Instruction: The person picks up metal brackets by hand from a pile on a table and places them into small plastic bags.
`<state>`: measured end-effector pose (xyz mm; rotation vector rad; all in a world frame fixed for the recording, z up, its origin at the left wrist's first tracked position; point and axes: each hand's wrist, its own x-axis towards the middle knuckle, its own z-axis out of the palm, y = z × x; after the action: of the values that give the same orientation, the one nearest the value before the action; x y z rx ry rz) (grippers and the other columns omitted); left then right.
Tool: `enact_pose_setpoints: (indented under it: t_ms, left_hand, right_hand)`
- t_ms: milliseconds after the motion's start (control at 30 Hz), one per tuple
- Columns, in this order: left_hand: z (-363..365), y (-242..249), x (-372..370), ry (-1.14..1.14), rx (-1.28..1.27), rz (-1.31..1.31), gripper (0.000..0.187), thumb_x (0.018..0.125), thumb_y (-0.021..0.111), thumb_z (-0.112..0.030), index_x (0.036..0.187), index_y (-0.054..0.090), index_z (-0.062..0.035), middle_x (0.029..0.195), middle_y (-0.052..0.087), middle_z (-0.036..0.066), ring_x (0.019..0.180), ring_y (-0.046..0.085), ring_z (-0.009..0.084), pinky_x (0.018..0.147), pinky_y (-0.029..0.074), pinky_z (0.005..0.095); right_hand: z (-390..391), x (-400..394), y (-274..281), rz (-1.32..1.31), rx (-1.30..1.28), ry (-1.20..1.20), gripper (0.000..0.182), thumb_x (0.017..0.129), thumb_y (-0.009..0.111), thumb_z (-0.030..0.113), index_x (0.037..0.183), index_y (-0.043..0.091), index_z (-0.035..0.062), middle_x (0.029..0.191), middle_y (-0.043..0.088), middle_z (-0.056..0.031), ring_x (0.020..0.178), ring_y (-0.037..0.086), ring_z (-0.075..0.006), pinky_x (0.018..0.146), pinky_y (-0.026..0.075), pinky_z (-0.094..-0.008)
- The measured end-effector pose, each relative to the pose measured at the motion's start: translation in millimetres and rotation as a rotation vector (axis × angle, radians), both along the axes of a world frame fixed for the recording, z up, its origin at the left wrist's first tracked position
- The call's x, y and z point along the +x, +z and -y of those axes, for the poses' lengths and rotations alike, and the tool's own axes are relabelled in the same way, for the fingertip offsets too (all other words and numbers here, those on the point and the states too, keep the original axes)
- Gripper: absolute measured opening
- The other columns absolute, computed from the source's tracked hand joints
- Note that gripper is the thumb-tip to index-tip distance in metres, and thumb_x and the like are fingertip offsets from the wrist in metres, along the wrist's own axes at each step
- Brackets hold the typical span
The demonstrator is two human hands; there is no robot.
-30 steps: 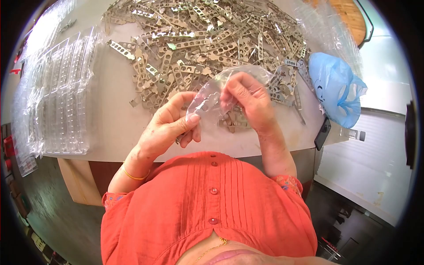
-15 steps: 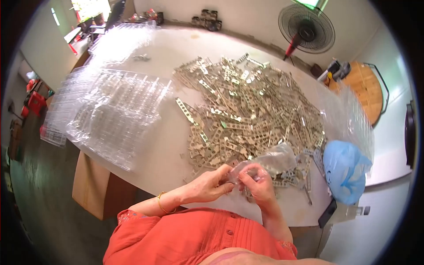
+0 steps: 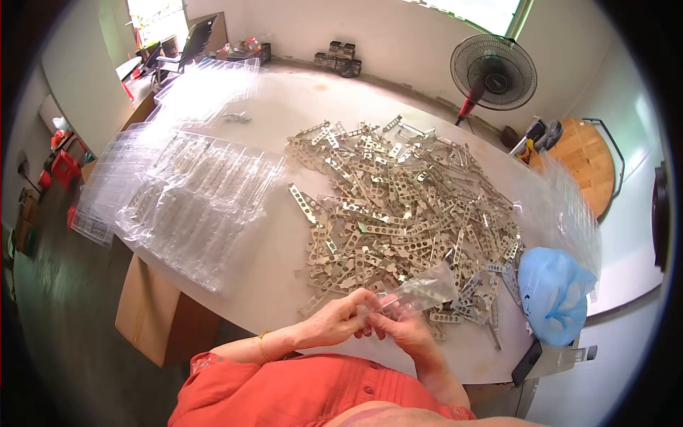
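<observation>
A clear plastic bag (image 3: 427, 288) stretches out to the right from between my two hands, over the near edge of a pile of perforated metal strips (image 3: 405, 206). My left hand (image 3: 341, 317) pinches the gathered end of the bag, its fingers pressed together. Touching it, my right hand (image 3: 404, 329) grips the same plastic with thumb and fingers. Whether anything lies inside the bag is too unclear to tell.
Stacked clear plastic trays (image 3: 199, 192) lie at the left, more clear trays (image 3: 565, 206) at the right. A blue plastic bag (image 3: 555, 295) and a dark phone (image 3: 527, 361) rest by the right edge. Behind stands a fan (image 3: 493, 72); a cardboard box (image 3: 146, 306) is below left.
The view has tilted up a little, so the table appears lower. My hands have drawn closer together on the clear bag, and its loose end hangs at a different angle.
</observation>
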<state>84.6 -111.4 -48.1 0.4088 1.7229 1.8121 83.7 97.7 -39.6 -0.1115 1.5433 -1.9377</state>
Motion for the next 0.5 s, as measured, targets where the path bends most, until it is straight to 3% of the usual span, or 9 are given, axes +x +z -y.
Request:
enact_pose_setpoints:
  t_ms: [133,167,233,367,400,500]
  left_hand:
    - [-1.8,-5.0,0.5,0.077,0.114,0.030,0.021,0.105,0.056,-0.015,0.119,0.047,-0.0032,0.092,0.066,0.007,0.083,0.064,0.0127,0.073,0.054,0.0290]
    - [-2.3,-3.3,-1.5,0.102,0.147,0.041,0.020,0.105,0.057,-0.017,0.113,0.047,-0.0026,0.092,0.066,0.007,0.084,0.064,0.0123,0.073,0.054,0.0289]
    - [-2.0,-1.4,-3.8,0.096,0.111,0.024,0.021,0.105,0.057,-0.018,0.113,0.046,-0.0024,0.092,0.067,0.008,0.084,0.064,0.0121,0.074,0.054,0.0289]
    - [-6.0,-2.3,-0.5,0.121,0.116,0.102,0.026,0.105,0.057,-0.019,0.117,0.042,-0.0020,0.096,0.068,0.009,0.084,0.063,0.0120,0.077,0.054,0.0297]
    - [-4.3,-1.6,-2.0,0.096,0.094,0.086,0.034,0.105,0.057,-0.018,0.127,0.037,-0.0021,0.098,0.069,0.010,0.084,0.063,0.0115,0.078,0.055,0.0294]
    - [-2.5,5.7,-1.2,0.099,0.120,0.039,0.034,0.105,0.056,-0.017,0.131,0.041,-0.0020,0.098,0.069,0.008,0.085,0.064,0.0114,0.076,0.055,0.0287]
  right_hand:
    - [-6.2,-0.4,-10.6,-0.117,0.073,-0.045,0.021,0.100,0.066,0.022,0.113,0.062,0.0062,0.093,0.070,-0.0039,0.079,0.063,-0.0110,0.067,0.048,-0.0257]
    - [-4.7,0.3,-10.7,-0.109,0.030,-0.183,0.020,0.101,0.066,0.021,0.112,0.062,0.0055,0.095,0.070,-0.0042,0.079,0.062,-0.0109,0.069,0.049,-0.0259]
    - [-3.7,-1.0,-11.4,-0.110,-0.024,-0.307,0.019,0.101,0.066,0.020,0.111,0.062,0.0048,0.097,0.069,-0.0045,0.079,0.062,-0.0109,0.070,0.049,-0.0262]
    - [-5.9,-0.4,-11.8,-0.153,0.020,-0.224,0.017,0.099,0.067,0.016,0.109,0.063,0.0027,0.096,0.069,-0.0054,0.078,0.061,-0.0118,0.070,0.050,-0.0271]
    - [-5.9,0.2,-13.7,-0.126,0.032,-0.173,0.017,0.099,0.068,0.017,0.107,0.065,0.0025,0.094,0.070,-0.0053,0.078,0.061,-0.0117,0.069,0.050,-0.0269]
    - [-6.0,-0.7,-9.7,-0.082,0.031,-0.081,0.017,0.099,0.068,0.019,0.104,0.069,0.0029,0.090,0.071,-0.0050,0.077,0.062,-0.0113,0.068,0.049,-0.0262]
